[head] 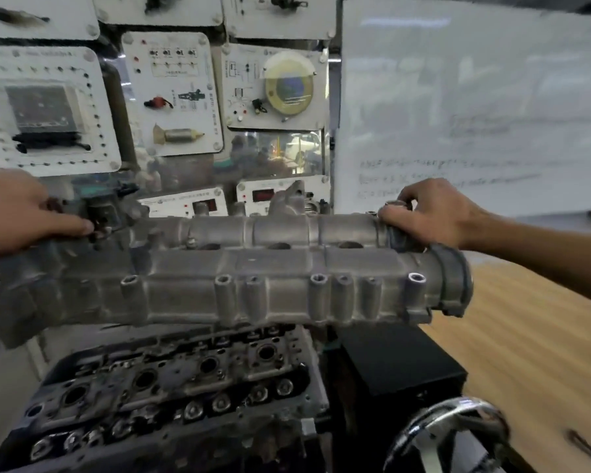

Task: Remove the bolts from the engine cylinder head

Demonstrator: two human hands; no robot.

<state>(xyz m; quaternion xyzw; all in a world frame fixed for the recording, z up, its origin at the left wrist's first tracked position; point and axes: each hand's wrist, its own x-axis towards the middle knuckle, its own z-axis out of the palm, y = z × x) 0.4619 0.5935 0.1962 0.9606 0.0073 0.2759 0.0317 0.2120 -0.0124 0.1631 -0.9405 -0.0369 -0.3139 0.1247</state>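
Aluminium, dull grey and rough-cast, makes up the long cast cover (253, 278) held level across the middle of the view, above the cylinder head (171, 387). Its top is two rounded ridges side by side with dark oval openings between them. Along the near flank runs a row of short tubular bosses (318, 279) with their mouths upward; whether anything sits inside them I cannot tell. A ribbed round collar (452, 278) closes the right end.

The left hand (17, 213) grips the blurred left end, fingers curled round it and one finger laid out along the metal. The right hand (430, 213) grips the far ridge just inside the collar, fingers curled over the top and thumb pressed on the near side.

The cylinder head sits low and left of centre, dark, oily and flat-topped, with four deep round wells in a line and a row of shiny round caps (222, 402) along its near edge.

Just to its right stands a matt black box (400, 363), and nearer the camera a chrome handwheel (451, 435). A wood-grain table (526, 319) spreads out on the right, beyond the collar. The cover's left end reaches almost to the frame edge. White panels (171, 93) with mounted parts hang behind its left half, and a whiteboard (475, 97) fills the right background
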